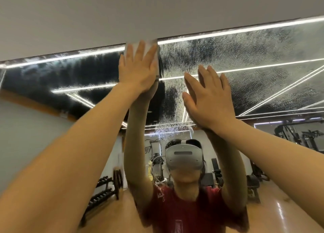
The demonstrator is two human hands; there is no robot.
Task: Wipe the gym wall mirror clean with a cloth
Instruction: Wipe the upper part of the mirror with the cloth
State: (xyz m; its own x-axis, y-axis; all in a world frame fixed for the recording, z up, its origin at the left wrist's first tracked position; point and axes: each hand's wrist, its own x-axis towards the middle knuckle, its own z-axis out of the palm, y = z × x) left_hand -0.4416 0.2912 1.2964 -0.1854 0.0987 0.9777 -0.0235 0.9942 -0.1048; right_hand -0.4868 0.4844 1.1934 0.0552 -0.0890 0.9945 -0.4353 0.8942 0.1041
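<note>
One white cloth (150, 45) sat at the mirror's (254, 71) top edge, upper centre of the frame, under the left hand (138, 71), fingers straight and slightly spread. The right hand (208, 99) pressed flat alongside, fingers spread.

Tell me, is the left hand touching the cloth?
Touching. The head view shows the left hand pressed flat on the cloth against the mirror.
</note>
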